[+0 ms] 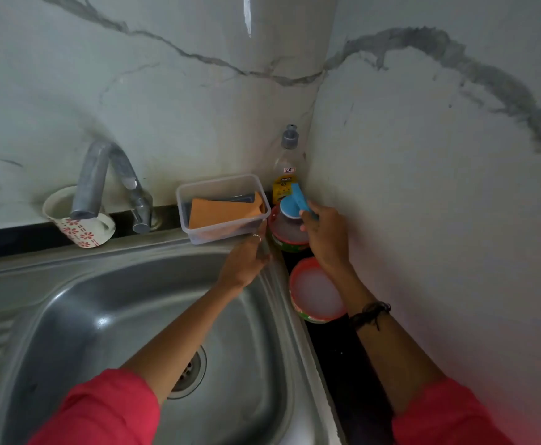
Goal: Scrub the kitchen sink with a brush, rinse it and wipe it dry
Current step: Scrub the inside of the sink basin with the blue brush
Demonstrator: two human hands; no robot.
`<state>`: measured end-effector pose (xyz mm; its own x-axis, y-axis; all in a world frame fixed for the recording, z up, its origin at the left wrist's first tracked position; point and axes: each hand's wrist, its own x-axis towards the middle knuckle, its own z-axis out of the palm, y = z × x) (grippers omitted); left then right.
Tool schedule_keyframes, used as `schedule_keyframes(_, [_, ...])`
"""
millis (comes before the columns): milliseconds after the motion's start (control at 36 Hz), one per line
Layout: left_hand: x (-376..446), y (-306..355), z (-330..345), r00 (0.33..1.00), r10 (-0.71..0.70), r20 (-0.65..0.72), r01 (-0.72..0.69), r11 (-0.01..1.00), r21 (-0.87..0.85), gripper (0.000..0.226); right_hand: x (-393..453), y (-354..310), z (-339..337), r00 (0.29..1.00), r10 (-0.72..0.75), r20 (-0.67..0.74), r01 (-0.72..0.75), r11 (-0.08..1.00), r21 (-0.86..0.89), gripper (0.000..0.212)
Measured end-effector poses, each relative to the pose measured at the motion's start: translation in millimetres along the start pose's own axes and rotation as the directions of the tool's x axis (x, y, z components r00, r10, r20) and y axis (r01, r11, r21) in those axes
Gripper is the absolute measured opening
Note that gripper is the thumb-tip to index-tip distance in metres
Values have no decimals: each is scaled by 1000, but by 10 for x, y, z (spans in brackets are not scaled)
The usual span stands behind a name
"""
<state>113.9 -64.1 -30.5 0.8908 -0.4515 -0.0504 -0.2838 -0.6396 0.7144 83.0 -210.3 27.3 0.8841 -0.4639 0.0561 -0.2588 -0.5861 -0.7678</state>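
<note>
White grey-veined marble walls meet in a corner behind the stainless steel sink (pixel 108 316). The right hand (pixel 325 234) grips the round blue-handled brush (pixel 291 208) over a red-rimmed tub (pixel 286 240); the left hand (pixel 246 261) reaches out, fingers relaxed, holding nothing, beside a clear plastic box (pixel 222 208).

Sink (pixel 108 303): brushed stainless steel, satin sheen, ribbed drainboard at left. Tap (pixel 102 181): dull grey metal. Storage box (pixel 198 200): clear, smooth plastic; orange cloth (pixel 221 211) inside, matt. Brush (pixel 294 203): blue glossy plastic. Walls (pixel 423 155): veined marble-look, glossy. Sleeves (pixel 108 412): red woven fabric.
</note>
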Motion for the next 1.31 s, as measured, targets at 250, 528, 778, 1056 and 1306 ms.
schedule_keyframes(250, [-746,-612,-522,994,-85,71,74,986,146,46,-665,-441,-73,985,-165,52,147,956,253,25])
schedule_keyframes(528, [-1618,-1616,-1222,989,-149,22,117,854,506,48,-1359,-736,1207,930,49,364,-30,998,-58,30])
schedule_keyframes(778, [-1996,-2364,-1626,997,-79,-21,69,686,725,55,-1415,-419,2096,825,352,442,-282,935,-217,31])
schedule_keyframes(1056, [-2057,-2744,-1650,985,-109,-137,172,746,643,62,-1908,-419,3063,860,311,404,-246,947,-206,39])
schedule_keyframes(1306, [-2060,-2735,-1633,982,-98,-161,178,767,616,68,-2194,-477,3303,806,216,551,42,908,-417,47])
